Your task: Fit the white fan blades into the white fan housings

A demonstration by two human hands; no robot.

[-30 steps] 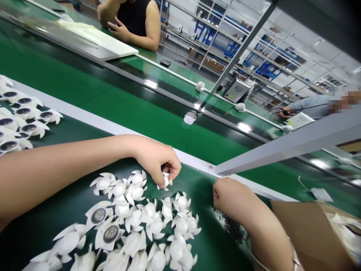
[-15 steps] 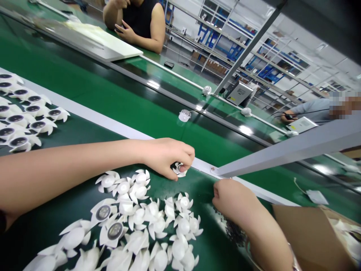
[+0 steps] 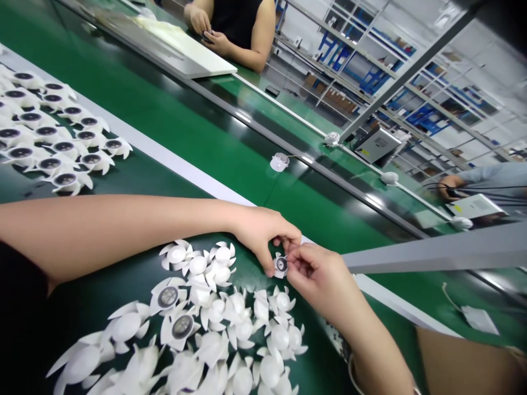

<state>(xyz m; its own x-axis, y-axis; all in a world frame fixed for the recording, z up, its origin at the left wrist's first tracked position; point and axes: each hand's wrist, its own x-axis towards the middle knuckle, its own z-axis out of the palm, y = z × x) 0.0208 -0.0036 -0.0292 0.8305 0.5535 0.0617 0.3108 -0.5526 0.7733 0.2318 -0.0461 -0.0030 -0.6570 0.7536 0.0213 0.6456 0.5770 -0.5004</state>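
Observation:
A small white fan impeller (image 3: 280, 265) with a dark round centre sits between both hands, its open side up. My left hand (image 3: 267, 233) curves over it, thumb against one edge and fingers bent at the far side. My right hand (image 3: 321, 270) is closed in a pinch at the impeller's right edge; whatever its fingertips hold is hidden. In front of my hands lies a loose heap of white fan impellers (image 3: 214, 310), mostly dome up. Two in that heap, one of them this impeller (image 3: 182, 326), show a metallic, dark-rimmed centre.
Rows of impellers (image 3: 49, 131) with dark centres stand at the left. Beyond a pale rail (image 3: 185, 170) runs a green belt (image 3: 230, 148) carrying a clear round part (image 3: 280, 162). A grey post (image 3: 432, 247) and a cardboard box (image 3: 461, 362) are at the right. Two people sit across.
My right hand has moved up and left from the small dark pieces to the impeller in my left hand. The impeller's dark centre now shows. The view has shifted left.

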